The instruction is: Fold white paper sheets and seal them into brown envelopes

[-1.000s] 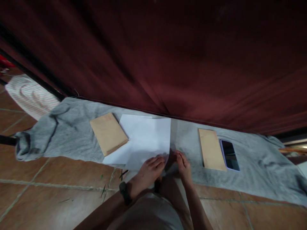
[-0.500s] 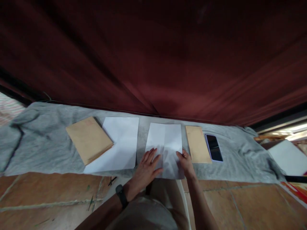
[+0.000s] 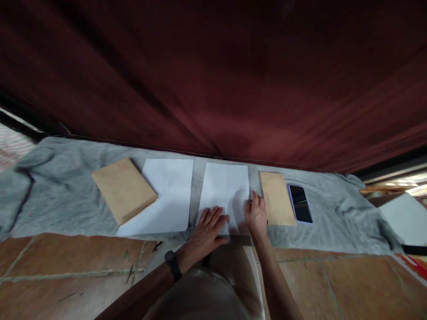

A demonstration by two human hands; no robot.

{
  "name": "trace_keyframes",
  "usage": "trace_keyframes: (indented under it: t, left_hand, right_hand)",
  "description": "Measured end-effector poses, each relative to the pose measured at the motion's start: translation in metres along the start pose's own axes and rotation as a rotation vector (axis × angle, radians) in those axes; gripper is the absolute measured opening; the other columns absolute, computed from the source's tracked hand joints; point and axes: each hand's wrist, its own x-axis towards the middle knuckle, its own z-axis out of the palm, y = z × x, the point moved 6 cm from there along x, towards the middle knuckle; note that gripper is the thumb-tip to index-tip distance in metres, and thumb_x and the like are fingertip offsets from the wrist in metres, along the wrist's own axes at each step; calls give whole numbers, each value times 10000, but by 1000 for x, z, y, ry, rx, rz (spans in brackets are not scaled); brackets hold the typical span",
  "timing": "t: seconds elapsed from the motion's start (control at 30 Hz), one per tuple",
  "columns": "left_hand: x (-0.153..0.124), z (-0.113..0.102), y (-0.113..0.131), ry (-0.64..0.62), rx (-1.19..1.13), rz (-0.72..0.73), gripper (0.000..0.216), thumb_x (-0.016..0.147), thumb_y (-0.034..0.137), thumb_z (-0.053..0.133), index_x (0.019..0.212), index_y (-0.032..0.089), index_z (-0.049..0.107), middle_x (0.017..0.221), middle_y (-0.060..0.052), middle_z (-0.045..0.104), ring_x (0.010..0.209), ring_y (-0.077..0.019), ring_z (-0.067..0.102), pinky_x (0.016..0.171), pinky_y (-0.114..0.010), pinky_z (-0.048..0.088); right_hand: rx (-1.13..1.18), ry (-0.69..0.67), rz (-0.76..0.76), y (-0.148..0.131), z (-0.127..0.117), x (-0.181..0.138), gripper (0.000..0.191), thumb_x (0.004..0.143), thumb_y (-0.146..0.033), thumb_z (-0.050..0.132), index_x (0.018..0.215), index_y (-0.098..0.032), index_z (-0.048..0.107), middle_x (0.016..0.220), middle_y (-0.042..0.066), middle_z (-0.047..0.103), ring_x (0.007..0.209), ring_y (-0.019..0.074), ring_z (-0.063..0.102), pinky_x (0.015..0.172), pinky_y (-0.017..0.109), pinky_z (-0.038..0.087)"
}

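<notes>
The hands (image 3: 205, 232) hide parts of the middle white sheet (image 3: 223, 186)

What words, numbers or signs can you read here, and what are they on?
None can be read.
Left envelopes: faint reddish marks near the top, too blurred to read.
Right envelope: a faint reddish mark near the top, too blurred to read.
White papers: no words show.
Phone: dark screen, no words show.
Watch: too small and dark to tell.
</notes>
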Motion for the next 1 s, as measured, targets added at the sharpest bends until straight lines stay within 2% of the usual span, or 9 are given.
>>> trace_keyframes:
  t: [0.07, 0.17, 0.23, 0.33, 0.4, 0.6, 0.87, 1.0]
  left_hand:
    - [2, -1, 2, 3, 35, 17, 664, 899, 567, 659, 1456, 243, 496, 1599, -125, 434, 1505, -319, 352, 1240, -557, 249]
    - [6, 4, 9, 2, 106, 65, 662, 904, 568, 650, 1403, 145, 544, 1528, -178, 510, 1476, -338, 395, 1241, -531, 244]
    - [7, 10, 13, -8, 142, 103, 588, 928, 527, 633, 1336, 106, 593, 1441, -190, 590, 1441, -332, 444, 1250, -513, 228]
    - [7, 18, 13, -17, 153, 133, 505, 965, 493, 585, 1283, 104, 629, 1370, -180, 646, 1411, -318, 483, 1262, -517, 195]
    - [6, 19, 11, -12, 139, 143, 536, 985, 513, 538, 1342, 118, 595, 1426, -173, 610, 1433, -301, 460, 1268, -513, 180]
    - [4, 13, 12, -22, 157, 147, 633, 1037, 494, 411, 1545, 119, 375, 1629, -158, 376, 1531, -264, 308, 1276, -487, 146]
    - [4, 16, 13, -40, 163, 154, 623, 1052, 489, 361, 1559, 126, 357, 1653, -158, 322, 1545, -264, 274, 1272, -498, 160]
    - [4, 14, 13, -27, 148, 149, 618, 1052, 485, 364, 1561, 136, 352, 1657, -146, 320, 1551, -254, 258, 1277, -486, 146]
  right_hand:
    - [-36, 6, -137, -19, 3, -5, 470, 1012, -319, 435, 1440, -150, 530, 1389, 200, 589, 1302, 315, 551, 1074, 513, 480]
    - [67, -120, -295, -48, 26, -14, 459, 1044, -296, 384, 1468, -176, 514, 1508, 150, 519, 1402, 253, 479, 1126, 452, 467]
    - [78, -204, -367, -63, 43, -20, 454, 1051, -292, 376, 1463, -183, 531, 1543, 130, 493, 1441, 246, 441, 1158, 466, 437]
    - [13, -272, -442, -69, 58, -25, 446, 1058, -283, 369, 1450, -181, 554, 1569, 121, 468, 1475, 255, 395, 1198, 510, 371]
    - [-36, -293, -465, -65, 59, -25, 452, 1065, -287, 363, 1467, -175, 538, 1583, 120, 450, 1484, 249, 382, 1213, 500, 345]
    - [-214, -250, -412, -36, 47, -13, 491, 1081, -351, 350, 1538, -202, 449, 1636, 119, 362, 1517, 278, 319, 1224, 531, 290]
    - [-320, -168, -297, -11, 37, 19, 528, 1081, -409, 336, 1549, -185, 430, 1630, 144, 365, 1506, 295, 336, 1218, 541, 291]
    - [-248, -127, -250, -17, 33, 10, 549, 1084, -403, 289, 1528, -120, 443, 1615, 181, 379, 1509, 307, 324, 1215, 561, 293]
